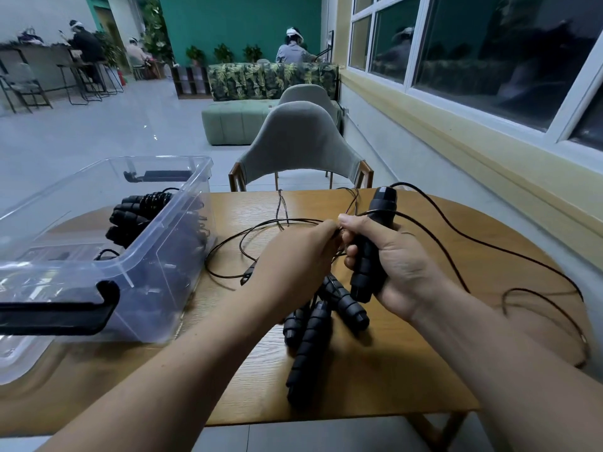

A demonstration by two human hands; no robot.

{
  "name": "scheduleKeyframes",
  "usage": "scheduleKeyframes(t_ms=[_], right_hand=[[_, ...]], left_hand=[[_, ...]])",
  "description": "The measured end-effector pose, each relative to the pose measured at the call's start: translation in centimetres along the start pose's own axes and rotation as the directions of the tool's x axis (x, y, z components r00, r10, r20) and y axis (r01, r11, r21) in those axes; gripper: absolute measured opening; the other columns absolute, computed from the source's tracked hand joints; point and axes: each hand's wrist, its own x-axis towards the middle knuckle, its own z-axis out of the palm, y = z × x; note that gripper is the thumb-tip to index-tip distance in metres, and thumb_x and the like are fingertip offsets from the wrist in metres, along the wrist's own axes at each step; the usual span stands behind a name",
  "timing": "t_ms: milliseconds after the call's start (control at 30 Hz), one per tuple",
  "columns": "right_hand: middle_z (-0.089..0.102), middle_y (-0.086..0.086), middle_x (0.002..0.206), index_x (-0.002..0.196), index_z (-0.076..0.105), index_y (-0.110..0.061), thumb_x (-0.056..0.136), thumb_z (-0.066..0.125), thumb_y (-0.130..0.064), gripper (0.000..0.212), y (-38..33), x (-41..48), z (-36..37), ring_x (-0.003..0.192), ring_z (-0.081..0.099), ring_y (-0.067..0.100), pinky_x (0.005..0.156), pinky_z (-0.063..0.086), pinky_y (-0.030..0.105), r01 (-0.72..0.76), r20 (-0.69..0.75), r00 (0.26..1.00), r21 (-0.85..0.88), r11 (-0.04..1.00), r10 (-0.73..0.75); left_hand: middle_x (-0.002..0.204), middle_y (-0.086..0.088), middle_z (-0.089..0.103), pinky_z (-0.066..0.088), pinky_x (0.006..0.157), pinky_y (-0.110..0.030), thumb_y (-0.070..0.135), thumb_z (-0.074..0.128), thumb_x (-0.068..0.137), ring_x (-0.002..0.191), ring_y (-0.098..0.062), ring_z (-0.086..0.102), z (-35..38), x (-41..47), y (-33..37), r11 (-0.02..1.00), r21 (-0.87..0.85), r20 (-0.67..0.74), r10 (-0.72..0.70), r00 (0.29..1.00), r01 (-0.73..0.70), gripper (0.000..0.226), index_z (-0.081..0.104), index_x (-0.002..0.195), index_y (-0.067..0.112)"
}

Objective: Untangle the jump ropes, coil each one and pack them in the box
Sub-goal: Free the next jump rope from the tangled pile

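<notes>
Head view: A person works over a wooden table strewn with black jump ropes. At centre, the right hand grips one ribbed handle upright, fingers wrapped round its shaft and thumb laid over the top of the fist. Just beside it, toward 9 o'clock, the left hand has its fingers curled and pinches the thin black cord right at the right thumb; its fingertips are mostly hidden behind the back of the hand. Loops of cord trail across the tabletop toward 3 o'clock and 12 o'clock. Three loose handles lie bunched on the table below the hands, at 6 o'clock. A clear plastic box with black latches stands at 9 o'clock, coiled ropes already inside it. A grey chair faces the table at 12 o'clock.
</notes>
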Motion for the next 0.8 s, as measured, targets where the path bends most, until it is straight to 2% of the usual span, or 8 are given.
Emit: scheduleKeyframes(t_ms=[67,133,367,467,600,800], right_hand=[[0.065,0.005,0.078,0.092,0.069,-0.011,0.092,0.079,-0.014,0.01,-0.8,0.1,-0.2,0.06,0.055,0.012,0.058,0.049,0.022,0.026,-0.006,1.0,0.002,1.0,-0.026],[0.064,0.004,0.077,0.094,0.068,-0.011,0.092,0.078,-0.013,0.01,-2.0,0.2,-0.6,0.059,0.054,0.011,0.056,0.049,0.022,0.057,-0.025,0.998,0.04,0.998,-0.056],[0.061,-0.007,0.074,0.089,0.064,-0.018,0.096,0.072,-0.018,0.011,-6.9,0.3,-3.8,0.058,0.054,0.004,0.056,0.047,0.017,0.149,-0.115,0.985,0.174,0.974,-0.13],[0.062,-0.009,0.077,0.087,0.064,-0.019,0.098,0.069,-0.017,0.013,-8.3,0.6,-5.4,0.062,0.056,0.002,0.058,0.045,0.015,0.202,-0.142,0.974,0.215,0.955,-0.174],[0.062,-0.011,0.077,0.083,0.063,-0.019,0.1,0.067,-0.016,0.018,-9.8,0.7,-7.3,0.065,0.058,0.0,0.061,0.045,0.014,0.27,-0.195,0.955,0.27,0.924,-0.223],[0.067,-0.009,0.082,0.087,0.062,-0.02,0.097,0.074,-0.024,0.016,-8.4,0.8,-7.2,0.064,0.059,0.002,0.062,0.048,0.016,0.221,-0.235,0.96,0.295,0.93,-0.154]], left_hand=[[0.072,-0.001,0.066,0.049,0.062,-0.048,0.047,0.04,0.11,0.069,-0.03,0.061,0.0,0.0,-0.2,1.0,-0.03,-0.015,0.01,1.0,-0.011,0.034,0.058,0.101,0.019],[0.072,0.0,0.066,0.049,0.062,-0.047,0.042,0.048,0.109,0.069,-0.029,0.06,-0.1,0.0,-0.5,0.998,-0.05,-0.048,0.021,0.999,-0.023,0.029,0.059,0.098,0.018],[0.073,0.006,0.068,0.053,0.062,-0.043,0.038,0.055,0.105,0.069,-0.021,0.063,-0.5,0.4,-2.1,0.994,-0.105,-0.08,-0.014,0.997,0.006,0.02,0.066,0.099,0.022],[0.075,0.008,0.071,0.053,0.064,-0.036,0.031,0.061,0.105,0.07,-0.015,0.063,-0.8,0.6,-2.5,0.992,-0.118,-0.066,-0.042,0.997,0.034,0.013,0.068,0.098,0.022],[0.074,0.012,0.072,0.052,0.07,-0.035,0.032,0.057,0.108,0.07,-0.009,0.064,-1.1,0.9,-3.2,0.986,-0.12,-0.026,-0.118,0.993,0.114,0.018,0.07,0.1,0.023],[0.07,0.013,0.07,0.056,0.073,-0.041,0.044,0.042,0.112,0.07,-0.01,0.065,-1.2,0.8,-2.8,0.974,-0.169,-0.027,-0.156,0.987,0.15,0.028,0.064,0.105,0.029]])
